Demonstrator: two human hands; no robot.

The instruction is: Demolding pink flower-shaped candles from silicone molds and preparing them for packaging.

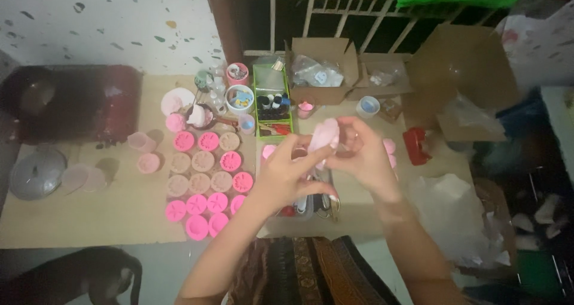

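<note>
Holding a pale pink mould (pixel 326 134) up over the middle of the cardboard mat (pixel 89 215), both hands work it together. Left hand (pixel 287 176) pinches its lower edge, grip clamped; right hand (pixel 362 155) wraps the far side, fingers closed on it too. Rows of round pink moulds (pixel 206 182) lie just left of the hands. Green tray (pixel 272 101) of bottles sits beyond, open boxes (pixel 320 72) further right.

Both hands, left hand (pixel 291 176) and right hand (pixel 359 152), hold a pale pink mould (pixel 326 134) (slightly blurred) beside rows of pink moulds (pixel 206 182).
</note>
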